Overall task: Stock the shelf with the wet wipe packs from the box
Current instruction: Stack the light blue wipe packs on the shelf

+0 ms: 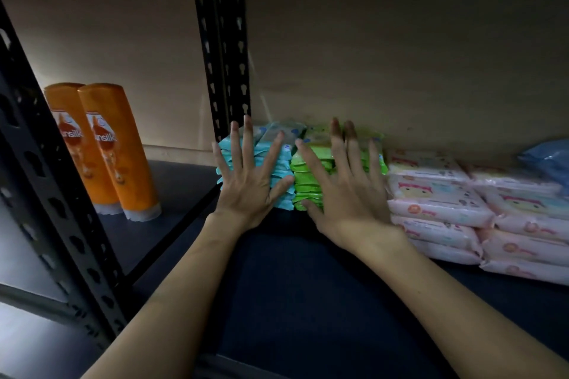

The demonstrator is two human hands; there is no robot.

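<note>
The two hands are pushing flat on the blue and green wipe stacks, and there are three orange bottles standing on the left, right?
Nearly. The head view shows two tall orange plastic shampoo bottles, not three. The rest holds: the left hand lies flat on the stack of light blue wipe packs and the right hand on the stack of green wipe packs.

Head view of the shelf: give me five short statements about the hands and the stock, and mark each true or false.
1. The left hand lies with spread fingers against the blue wipe packs. True.
2. The right hand pinches a single green pack. False: its fingers are spread flat on the green wipe packs.
3. The pink wipe packs sit right of the green stack. True.
4. The two orange bottles lie on their sides. False: they stand upright.
5. The orange bottles share the wipes' bay. False: a black post separates them.
</note>
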